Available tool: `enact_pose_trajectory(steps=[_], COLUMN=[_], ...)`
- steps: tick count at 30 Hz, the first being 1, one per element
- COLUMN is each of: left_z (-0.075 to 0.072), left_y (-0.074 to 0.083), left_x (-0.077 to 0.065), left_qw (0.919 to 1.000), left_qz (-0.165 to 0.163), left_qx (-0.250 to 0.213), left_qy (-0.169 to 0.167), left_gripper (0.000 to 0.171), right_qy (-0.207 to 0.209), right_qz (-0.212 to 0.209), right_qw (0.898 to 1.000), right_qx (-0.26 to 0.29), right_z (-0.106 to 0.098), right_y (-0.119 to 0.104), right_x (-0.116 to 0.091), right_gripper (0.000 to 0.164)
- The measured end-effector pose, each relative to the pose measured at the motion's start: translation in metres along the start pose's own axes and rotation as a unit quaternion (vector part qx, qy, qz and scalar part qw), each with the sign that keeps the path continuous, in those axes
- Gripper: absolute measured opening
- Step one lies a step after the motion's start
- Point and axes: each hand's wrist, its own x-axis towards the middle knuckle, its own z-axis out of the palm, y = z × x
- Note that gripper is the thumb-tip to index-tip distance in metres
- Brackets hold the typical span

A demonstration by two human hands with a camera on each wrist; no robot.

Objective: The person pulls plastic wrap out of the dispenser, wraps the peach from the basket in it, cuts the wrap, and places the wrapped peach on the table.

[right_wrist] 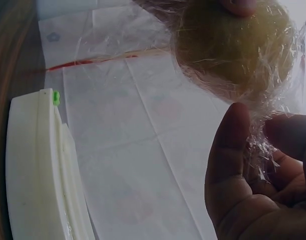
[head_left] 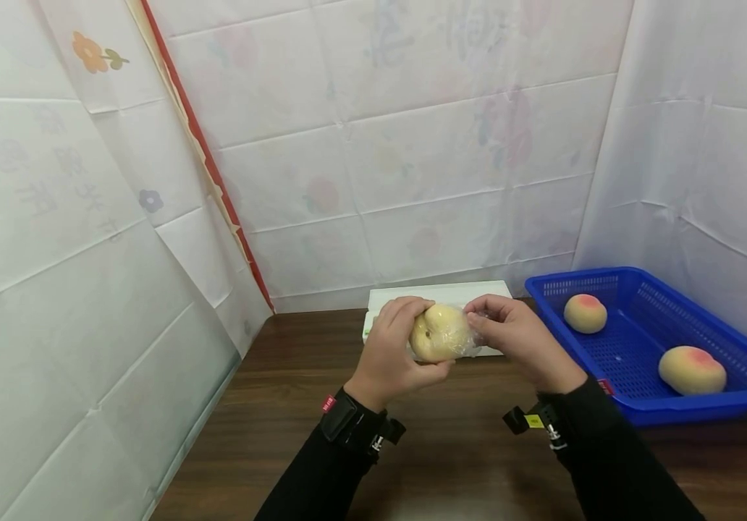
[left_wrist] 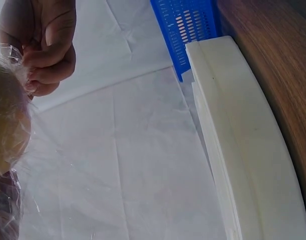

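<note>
While the left hand (head_left: pixel 389 356) supports a pale yellow peach (head_left: pixel 435 334), the right hand (head_left: pixel 520 339) works at its opposite side. The peach is positioned between both hands, above the worktop (head_left: pixel 276 405) and in front of a long white box (head_left: pixel 439 292).

Left hand: the fingers curve over the upper left side of the peach and the thumb extends along its lower side. The spread between thumb and fingers matches the width of the fruit, which is gripped directly against the hand.

Right hand: the thumb and fingers are bent and drawn close together. They pinch a gathered bunch of clear film (right_wrist: pixel 259 150) at the right side of the peach. The right wrist view shows this bunch running down from the fruit between the thumb and the fingers. The film covers the peach in creased, glossy folds.

The white box rests on the worktop behind the hands, near the foot of the rear sheet (head_left: pixel 380 181). A small green part (right_wrist: pixel 56 98) is fitted at one end of the box.

To the right of the right hand stands a blue basket (head_left: pixel 622 362) with perforated walls. It contains two pink-tipped peaches: one near the rear left corner (head_left: pixel 585 314) and one toward the front right (head_left: pixel 693 370). The two are well apart. At the left, a red strip (head_left: pixel 199 137) runs diagonally down the sheeting to the rear edge of the worktop.
</note>
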Motion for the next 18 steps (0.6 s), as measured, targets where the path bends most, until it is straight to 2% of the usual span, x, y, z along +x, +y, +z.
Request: enact_pose_trajectory(steps=[4, 9, 12, 18], left_z=[-0.001, -0.002, -0.003, -0.004], left_y=[0.001, 0.0, 0.001, 0.001], left_x=[0.0, 0.002, 0.003, 0.004], left_qw=[0.9999, 0.9981, 0.9968, 0.9957], left_qz=[-0.006, -0.038, -0.048, -0.058], left_qx=[-0.009, -0.022, -0.007, 0.039], left_qy=[-0.003, -0.044, -0.063, -0.061], left_gripper=[0.078, 0.078, 0.08, 0.092], right_qy=[-0.008, -0.007, 0.002, 0.03], right_qz=[0.007, 0.007, -0.002, -0.022], right_qw=[1.0, 1.0, 1.0, 0.999], right_qx=[-0.004, -0.003, -0.012, -0.038], right_z=[0.001, 0.0, -0.001, -0.004], right_y=[-0.002, -0.003, -0.005, -0.012], right_x=[0.0, 0.0, -0.002, -0.01], right_gripper=[0.032, 0.033, 0.036, 0.038])
